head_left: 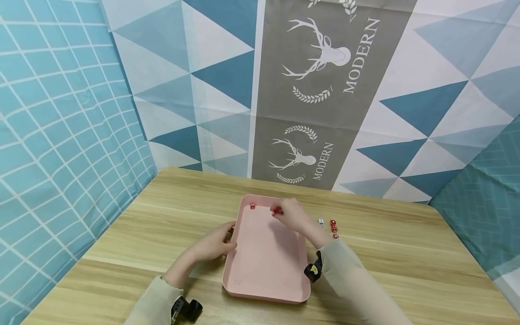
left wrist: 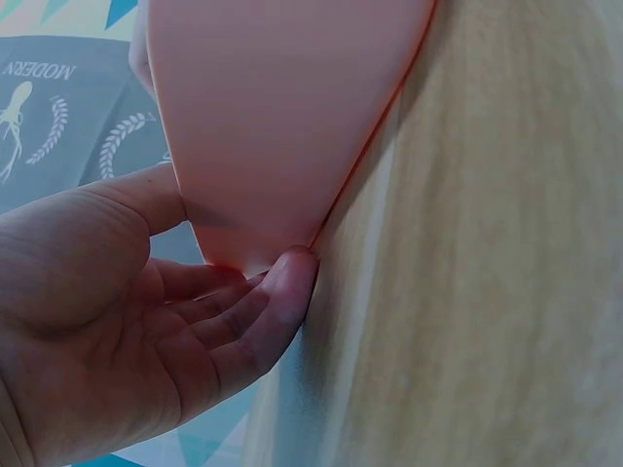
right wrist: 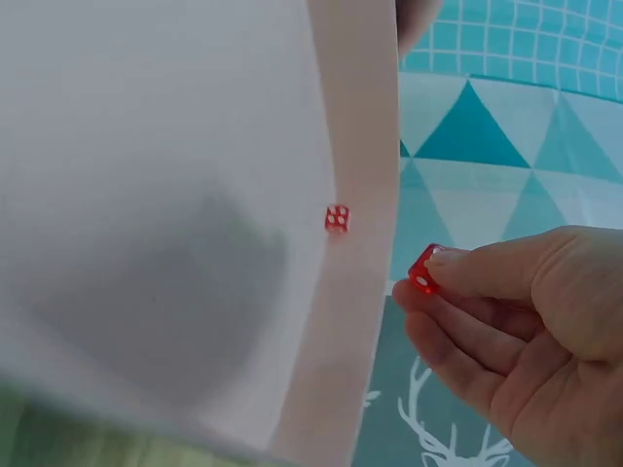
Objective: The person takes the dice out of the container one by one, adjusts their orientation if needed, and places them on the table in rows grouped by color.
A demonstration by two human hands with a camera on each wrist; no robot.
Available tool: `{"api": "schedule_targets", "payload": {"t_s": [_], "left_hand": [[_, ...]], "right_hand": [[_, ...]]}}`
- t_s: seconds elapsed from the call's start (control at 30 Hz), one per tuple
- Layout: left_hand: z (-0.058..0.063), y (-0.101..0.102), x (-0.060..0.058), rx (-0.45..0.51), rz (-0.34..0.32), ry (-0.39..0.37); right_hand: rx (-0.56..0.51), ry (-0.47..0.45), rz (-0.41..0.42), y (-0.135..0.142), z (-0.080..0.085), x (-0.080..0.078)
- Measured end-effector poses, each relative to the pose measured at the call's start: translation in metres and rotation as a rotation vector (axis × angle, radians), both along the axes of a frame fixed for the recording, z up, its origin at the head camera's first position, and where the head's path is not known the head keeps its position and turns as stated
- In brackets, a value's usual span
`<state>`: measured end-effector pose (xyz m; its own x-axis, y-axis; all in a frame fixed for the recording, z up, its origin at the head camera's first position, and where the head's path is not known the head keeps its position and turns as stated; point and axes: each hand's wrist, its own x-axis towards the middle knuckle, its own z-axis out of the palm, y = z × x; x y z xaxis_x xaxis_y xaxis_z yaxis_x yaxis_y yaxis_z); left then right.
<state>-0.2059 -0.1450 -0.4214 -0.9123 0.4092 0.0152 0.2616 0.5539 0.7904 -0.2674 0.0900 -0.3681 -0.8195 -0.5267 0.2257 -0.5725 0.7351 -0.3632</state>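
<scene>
A pink rectangular tray (head_left: 264,262) lies lengthwise on the wooden table. My left hand (head_left: 213,243) grips its left side, thumb at the rim and fingers against the outer wall, as the left wrist view shows. Over the far right part of the tray, my right hand (head_left: 293,215) pinches a red die (right wrist: 425,269) with white dots between thumb and fingertips. Another red die (head_left: 253,206) sits inside the tray at its far left corner; the right wrist view shows it close to the inner wall.
To the right of the tray, several red dice (head_left: 334,229) and a white die (head_left: 321,221) lie on the table (head_left: 390,253), partly behind my right forearm. Patterned cloth (head_left: 227,81) hangs behind the table, and a blue checked cloth (head_left: 53,135) at the left.
</scene>
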Motion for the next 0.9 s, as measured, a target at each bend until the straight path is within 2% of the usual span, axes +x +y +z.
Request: {"api": "schedule_targets", "payload": {"t_s": [0.23, 0.5, 0.73, 0.9], "left_hand": [[0.000, 0.000, 0.000, 0.008, -0.003, -0.004], [0.002, 0.000, 0.001, 0.024, -0.009, -0.016], [-0.001, -0.001, 0.000, 0.021, -0.005, -0.012], [-0.001, 0.000, -0.001, 0.022, -0.001, -0.015]], "right_hand": [[-0.049, -0.068, 0.001, 0.013, 0.007, 0.007], [-0.076, -0.041, -0.015, 0.034, 0.004, 0.014], [-0.073, -0.073, -0.049, 0.051, 0.002, 0.020], [-0.058, -0.048, -0.066, 0.064, 0.001, 0.022]]}}
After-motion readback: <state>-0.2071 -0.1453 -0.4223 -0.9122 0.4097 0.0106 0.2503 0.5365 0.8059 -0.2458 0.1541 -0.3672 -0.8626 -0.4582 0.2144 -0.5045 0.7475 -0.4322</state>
